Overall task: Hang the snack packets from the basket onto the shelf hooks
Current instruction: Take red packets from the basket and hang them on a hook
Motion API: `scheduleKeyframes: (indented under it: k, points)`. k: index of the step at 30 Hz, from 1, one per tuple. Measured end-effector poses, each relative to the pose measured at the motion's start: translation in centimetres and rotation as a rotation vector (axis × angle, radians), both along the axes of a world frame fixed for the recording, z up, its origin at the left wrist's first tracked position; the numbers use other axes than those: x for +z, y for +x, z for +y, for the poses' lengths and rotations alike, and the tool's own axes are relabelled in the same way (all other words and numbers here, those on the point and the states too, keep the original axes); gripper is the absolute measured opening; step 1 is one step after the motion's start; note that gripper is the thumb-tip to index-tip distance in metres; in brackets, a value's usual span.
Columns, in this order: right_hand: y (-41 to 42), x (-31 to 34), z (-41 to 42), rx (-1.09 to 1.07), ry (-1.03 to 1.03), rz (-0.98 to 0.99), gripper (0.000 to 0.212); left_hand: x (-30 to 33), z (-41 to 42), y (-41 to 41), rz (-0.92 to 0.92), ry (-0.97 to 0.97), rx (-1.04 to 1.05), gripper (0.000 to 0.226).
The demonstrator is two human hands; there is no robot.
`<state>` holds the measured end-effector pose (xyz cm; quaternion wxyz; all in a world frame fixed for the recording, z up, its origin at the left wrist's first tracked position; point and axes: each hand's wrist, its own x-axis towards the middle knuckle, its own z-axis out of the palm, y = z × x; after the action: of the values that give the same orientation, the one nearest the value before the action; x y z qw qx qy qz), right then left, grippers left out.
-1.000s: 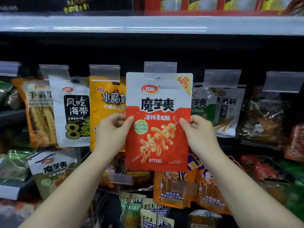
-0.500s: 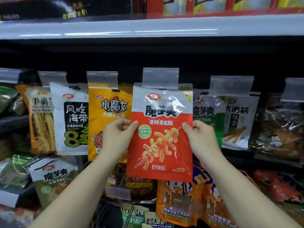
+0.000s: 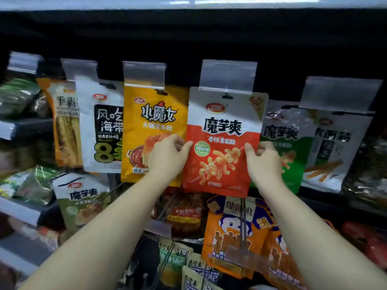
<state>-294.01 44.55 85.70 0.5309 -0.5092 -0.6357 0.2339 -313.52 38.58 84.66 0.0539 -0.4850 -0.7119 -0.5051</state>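
A red and white snack packet (image 3: 224, 143) is held up against the shelf, its top edge under a clear plastic price tag (image 3: 227, 77). The hang hole at its top sits at the hook tip (image 3: 227, 96). My left hand (image 3: 167, 156) pinches the packet's left edge with thumb in front. On the right edge, my right hand (image 3: 261, 162) pinches it the same way. The basket is out of view.
Hanging beside it are a yellow packet (image 3: 152, 122), a white seaweed packet (image 3: 100, 126) and a green packet (image 3: 287, 143). Orange packets (image 3: 236, 233) hang on the row below. A shelf edge (image 3: 188, 2) runs overhead.
Both hands carried the red packet back toward the hook until its top slid under the clear tag and its hole reached the hook. The camera moved closer and tilted down.
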Motion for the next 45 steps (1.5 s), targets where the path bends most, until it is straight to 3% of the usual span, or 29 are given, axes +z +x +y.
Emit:
scheduleKeyframes:
  k: [4,8,11,16,20,23,29,31,37,43,45]
  points:
    - [0.0,-2.2,-3.3,-0.079,0.36,-0.172,0.038,-2.9,-5.7,-1.8,0.128,0.012,-0.002,0.018]
    - [-2.5,-7.1,-8.8,0.257,0.553,-0.499,0.022,-10.0,-14.3,-5.1,0.54,-0.074,0.172,0.03]
    - [-6.5,-12.7,-12.9,0.52,0.681,-0.758,0.026,-17.7,-21.3,-7.1,0.614,-0.281,0.243,0.032]
    - [-13.6,-25.7,-18.0,0.926,0.55,-1.029,0.03,-31.1,-31.4,-8.0,0.326,-0.818,0.302,0.033]
    - [-16.9,-37.3,-21.0,1.171,0.42,-1.238,0.018,-39.5,-36.0,-7.3,0.091,-1.114,0.292,0.014]
    - [-18.3,-46.1,-22.8,1.315,0.309,-1.427,0.028,-47.4,-37.8,-6.4,-0.082,-1.351,0.284,0.028]
    - [-19.6,-65.2,-25.2,1.555,0.184,-1.728,0.023,-65.3,-38.9,-4.1,-0.249,-1.516,0.15,0.022]
    - [-20.1,-71.9,-25.3,1.645,0.208,-1.758,0.032,-71.5,-38.8,-3.7,-0.347,-1.564,0.108,0.021]
    - [-21.8,-89.7,-26.2,1.664,0.217,-1.91,0.034,-88.3,-37.6,-3.4,-0.584,-1.554,0.146,0.008]
    - [-21.6,-100.7,-28.2,1.625,0.095,-1.971,0.04,-97.5,-37.1,-3.0,-0.897,-1.603,0.331,0.023]
    - [-21.7,-102.4,-28.5,1.501,-0.091,-1.909,0.041,-98.7,-36.9,-3.0,-1.043,-1.525,0.429,0.02]
